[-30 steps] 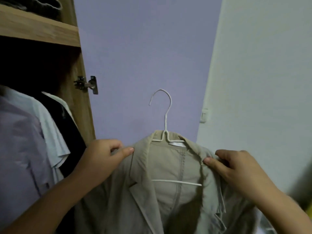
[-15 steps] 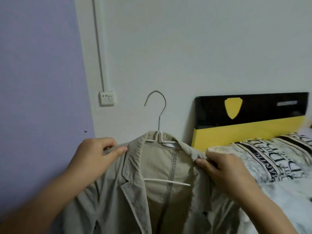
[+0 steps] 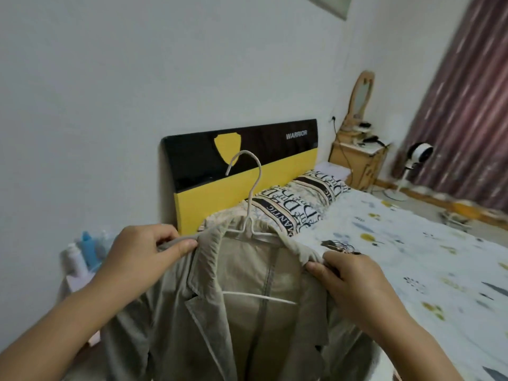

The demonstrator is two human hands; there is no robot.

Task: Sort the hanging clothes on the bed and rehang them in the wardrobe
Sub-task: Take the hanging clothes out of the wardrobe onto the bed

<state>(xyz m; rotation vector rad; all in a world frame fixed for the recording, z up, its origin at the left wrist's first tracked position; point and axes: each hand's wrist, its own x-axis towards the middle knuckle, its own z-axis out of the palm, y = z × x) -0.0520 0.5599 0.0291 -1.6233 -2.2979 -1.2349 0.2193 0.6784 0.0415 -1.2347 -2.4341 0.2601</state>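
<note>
A beige jacket (image 3: 247, 312) hangs on a white wire hanger (image 3: 251, 204) in front of me, its hook pointing up. My left hand (image 3: 143, 257) grips the jacket's left shoulder, thumb pinching the fabric over the hanger end. My right hand (image 3: 349, 281) grips the right shoulder the same way. The bed (image 3: 412, 257) with its white patterned sheet lies behind and to the right of the jacket. The wardrobe is out of view.
A black and yellow headboard (image 3: 247, 171) stands against the white wall. A patterned pillow (image 3: 297, 204) lies at the bed's head. Bottles (image 3: 82, 248) stand low on the left. A wooden nightstand with mirror (image 3: 357, 158), a fan (image 3: 417, 158) and a curtain (image 3: 467, 105) fill the far right.
The view has swung right, from the wardrobe past the purple door to the bed. Both hands keep the same hold on the jacket's shoulders.
</note>
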